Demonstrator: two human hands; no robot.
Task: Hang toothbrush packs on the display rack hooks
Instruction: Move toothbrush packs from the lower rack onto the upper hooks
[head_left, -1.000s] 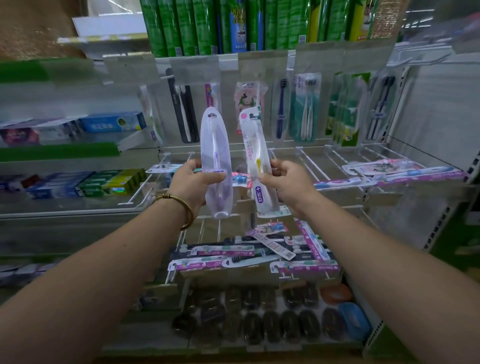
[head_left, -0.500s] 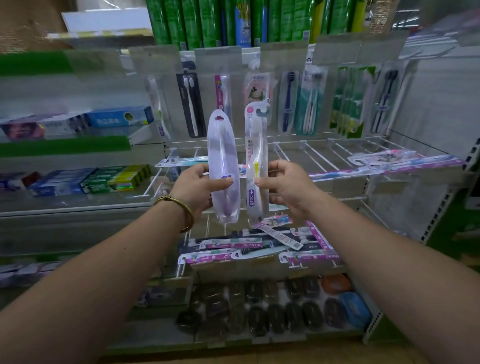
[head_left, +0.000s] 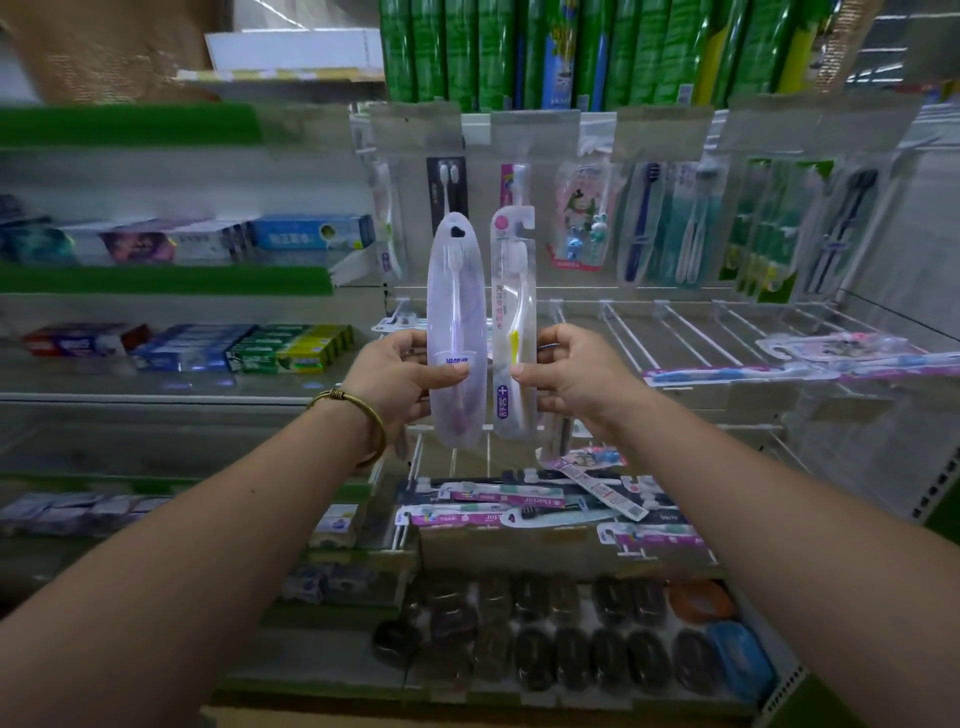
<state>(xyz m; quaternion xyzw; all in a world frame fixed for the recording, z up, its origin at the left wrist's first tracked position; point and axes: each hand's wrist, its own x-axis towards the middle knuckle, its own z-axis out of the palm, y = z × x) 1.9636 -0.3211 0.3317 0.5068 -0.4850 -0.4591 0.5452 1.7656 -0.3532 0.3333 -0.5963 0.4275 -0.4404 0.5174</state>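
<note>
- The display rack (head_left: 753, 332) offers bare wire hooks (head_left: 626, 338) just behind the packs.
- The purple toothbrush pack (head_left: 456, 322) and yellow toothbrush pack (head_left: 513, 312) stand upright side by side, hang-holes up, apparently ready for hooking.
- The left hand (head_left: 395, 379) pinches the purple pack low down; the right hand (head_left: 571, 379) pinches the yellow.

The left pack (head_left: 456, 291), held by the left hand (head_left: 395, 376), is set upright just beside the right pack (head_left: 511, 291), held by the right hand (head_left: 576, 374) (frame centre). Hanging packs (head_left: 644, 223) are ranged behind, upper right; toothpaste boxes (head_left: 291, 348) at left.
</note>
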